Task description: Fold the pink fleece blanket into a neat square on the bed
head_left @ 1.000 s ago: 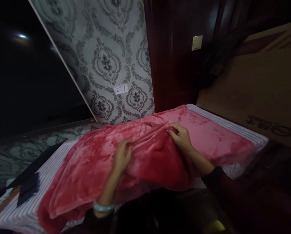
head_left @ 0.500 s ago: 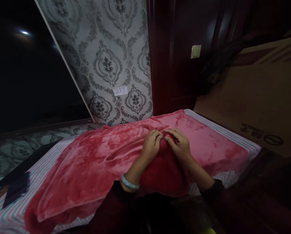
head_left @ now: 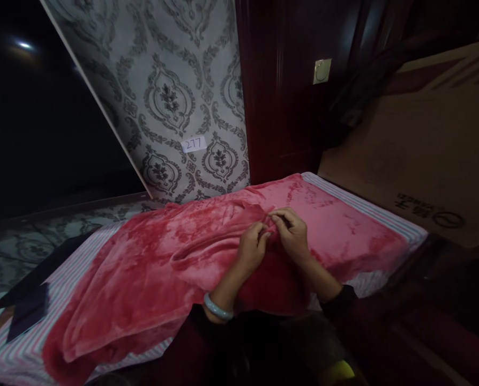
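A red plush blanket (head_left: pixel 151 268) lies spread in loose folds across a bed whose striped sheet (head_left: pixel 368 206) shows at the far right edge and along the near left side. Both of the person's hands meet close together at a raised fold near the blanket's middle. The left hand (head_left: pixel 252 247) has its fingers curled in a clenched grip on a ridge of the fabric, and a pale green bangle (head_left: pixel 217 310) sits on that wrist just above a dark sleeve. The right hand (head_left: pixel 292 235) lies just beside it, fingertips touching or nearly touching those of the left, and its grip pinches the same bunched fold from the other side. Below the two hands the blanket hangs over the near edge of the bed in a darker red mass. On the sheet to the far left lie flat dark pieces (head_left: pixel 30 300), well apart from the hands. Behind the bed stands a wall papered in a grey damask pattern, with a small white label (head_left: pixel 193 143) reading 277 stuck to it. Right of it is dark red wood panelling with a small square plate (head_left: pixel 322 71), and a large brown cardboard sheet (head_left: pixel 424 145) leans at the right, with dark printing near its lower edge.
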The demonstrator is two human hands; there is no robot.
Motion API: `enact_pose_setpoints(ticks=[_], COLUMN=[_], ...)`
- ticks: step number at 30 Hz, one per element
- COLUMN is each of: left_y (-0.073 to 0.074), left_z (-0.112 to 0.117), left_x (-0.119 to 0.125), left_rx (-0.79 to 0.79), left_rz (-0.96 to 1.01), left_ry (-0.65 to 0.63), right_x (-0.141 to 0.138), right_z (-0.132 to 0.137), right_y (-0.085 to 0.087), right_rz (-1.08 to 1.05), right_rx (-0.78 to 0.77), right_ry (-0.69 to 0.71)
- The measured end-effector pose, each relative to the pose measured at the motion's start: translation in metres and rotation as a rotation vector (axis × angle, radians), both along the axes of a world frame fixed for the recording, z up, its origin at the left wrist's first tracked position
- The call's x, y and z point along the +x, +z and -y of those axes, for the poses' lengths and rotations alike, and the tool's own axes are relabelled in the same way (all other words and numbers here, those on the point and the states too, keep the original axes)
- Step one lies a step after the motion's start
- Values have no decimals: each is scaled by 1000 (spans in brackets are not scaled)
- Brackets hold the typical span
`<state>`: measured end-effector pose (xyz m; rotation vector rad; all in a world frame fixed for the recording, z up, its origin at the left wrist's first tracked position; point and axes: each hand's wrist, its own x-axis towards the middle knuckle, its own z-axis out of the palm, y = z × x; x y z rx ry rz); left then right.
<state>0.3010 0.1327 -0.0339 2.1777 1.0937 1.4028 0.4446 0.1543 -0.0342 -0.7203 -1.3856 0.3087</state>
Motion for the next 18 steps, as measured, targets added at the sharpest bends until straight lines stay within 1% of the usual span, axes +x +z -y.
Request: enact_pose_setpoints(ticks=[2, 4, 6, 8, 10, 13, 18], left_y=[7, 17, 27, 34, 36, 34, 31], left_z=[1, 1, -1, -6, -10, -15, -14], left_x=[-3, -8, -12, -14, -13, -10, -7], left_rx=[28, 66, 83, 95, 119, 131, 17], left_rz=[56, 87, 84, 71, 82, 118, 146], left_ry=[0, 30, 43, 45, 81, 138, 88], right_x=[6, 11, 13, 13, 10, 7, 6], right_z=[-3, -6, -8, -7, -3, 4, 10], right_y=[2, 5, 9, 13, 16, 16, 14], right_rz=[-61, -122, -143, -117, -65, 1, 27], right_rx=[-64, -120, -142, -141, -139, -132, -139], right_ry=[13, 20, 38, 72, 104, 108, 104])
